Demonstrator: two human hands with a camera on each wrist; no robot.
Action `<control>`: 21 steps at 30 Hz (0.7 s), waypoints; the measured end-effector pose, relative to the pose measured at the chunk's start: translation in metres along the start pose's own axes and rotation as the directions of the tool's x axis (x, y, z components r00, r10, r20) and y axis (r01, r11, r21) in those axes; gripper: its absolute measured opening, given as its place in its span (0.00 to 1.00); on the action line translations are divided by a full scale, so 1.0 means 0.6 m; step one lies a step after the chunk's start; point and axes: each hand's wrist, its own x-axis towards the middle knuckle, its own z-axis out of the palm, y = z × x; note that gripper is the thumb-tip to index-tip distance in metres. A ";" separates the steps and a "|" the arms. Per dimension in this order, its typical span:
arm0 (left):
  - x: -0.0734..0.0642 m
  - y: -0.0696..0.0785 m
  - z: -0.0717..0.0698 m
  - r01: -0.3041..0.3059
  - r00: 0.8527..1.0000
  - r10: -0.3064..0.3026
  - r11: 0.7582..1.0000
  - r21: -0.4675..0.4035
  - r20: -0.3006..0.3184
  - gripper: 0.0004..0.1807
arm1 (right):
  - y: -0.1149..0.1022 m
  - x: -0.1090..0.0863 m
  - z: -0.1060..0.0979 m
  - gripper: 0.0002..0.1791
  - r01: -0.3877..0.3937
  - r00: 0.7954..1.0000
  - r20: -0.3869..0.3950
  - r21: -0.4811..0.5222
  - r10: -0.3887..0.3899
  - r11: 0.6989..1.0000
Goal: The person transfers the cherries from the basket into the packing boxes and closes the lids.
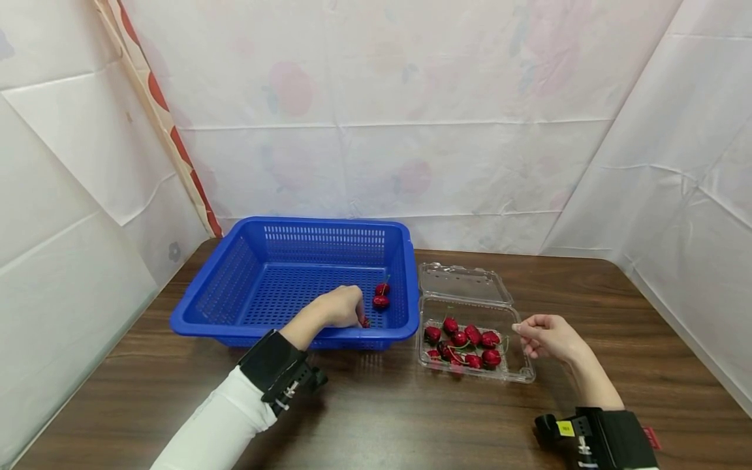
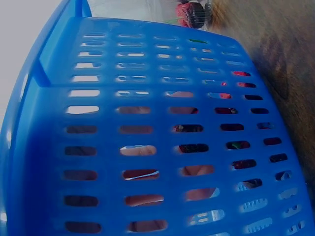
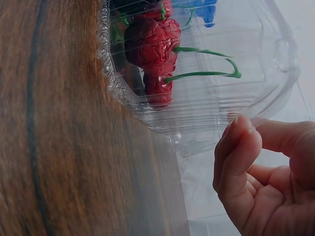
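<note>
Inside the blue plastic basket [image 1: 329,223], my left hand [image 1: 342,307] reaches down near the front right corner. Its bent fingertips pinch a red cherry [image 1: 365,322], which is mostly hidden by them. Two more cherries [image 1: 380,301] lie just beyond on the basket floor. In the left wrist view, the slotted basket wall [image 2: 106,118] covers most of that hand. My right hand [image 1: 546,336] pinches the right rim of a clear plastic clamshell box [image 1: 519,373] between thumb and finger. Several cherries with green stems [image 3: 152,44] sit in the box.
The box's lid [image 1: 464,284] is folded back, away from me, close to the basket's right side. Both containers stand on a brown wooden table [image 1: 376,418]. White sheets [image 1: 376,98] hang behind and at both sides.
</note>
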 end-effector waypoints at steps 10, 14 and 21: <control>-0.010 0.003 -0.013 -0.028 0.995 0.016 0.991 -0.133 -0.096 0.07 | 0.001 0.001 0.001 0.15 -0.002 1.000 -0.009 -0.007 0.002 1.000; -0.015 0.004 -0.016 -0.048 0.989 0.020 0.981 -0.189 -0.147 0.07 | 0.002 0.001 0.000 0.15 0.002 1.000 -0.003 -0.004 -0.002 1.000; -0.025 0.015 -0.014 -0.029 0.969 -0.044 0.958 -0.287 -0.244 0.09 | 0.000 0.000 0.001 0.13 0.004 1.000 0.004 -0.002 -0.004 1.000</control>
